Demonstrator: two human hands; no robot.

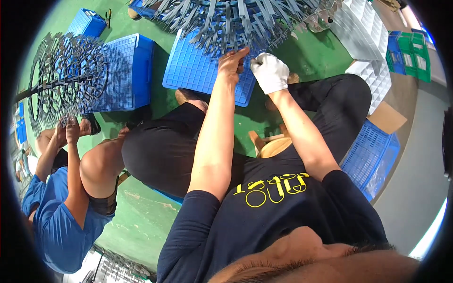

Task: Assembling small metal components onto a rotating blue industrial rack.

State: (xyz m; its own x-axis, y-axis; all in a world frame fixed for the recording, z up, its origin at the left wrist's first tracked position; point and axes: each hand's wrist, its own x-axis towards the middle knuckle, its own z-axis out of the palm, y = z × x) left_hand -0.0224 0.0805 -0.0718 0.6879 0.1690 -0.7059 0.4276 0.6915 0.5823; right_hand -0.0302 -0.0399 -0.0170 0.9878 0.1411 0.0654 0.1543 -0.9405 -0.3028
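Observation:
A large round frame of many thin grey metal strips [231, 23] fans out at the top of the view, above a blue plastic crate [193, 68]. At its near rim my bare left hand [230, 63] is closed, its fingers bent against the strip ends. My right hand [271, 73], in a white glove, is closed just to the right, fingertips pinched together at the same rim. Whatever small piece lies between the fingers of either hand is too small to make out. The hands are close together but apart.
On the left a co-worker in a blue shirt [59, 226] handles a similar metal frame [66, 80] by another blue crate [127, 70]. White moulded trays [361, 28], green crates [415, 52] and a blue basket [370, 155] stand on the right. A wooden stool [275, 147] shows between my legs.

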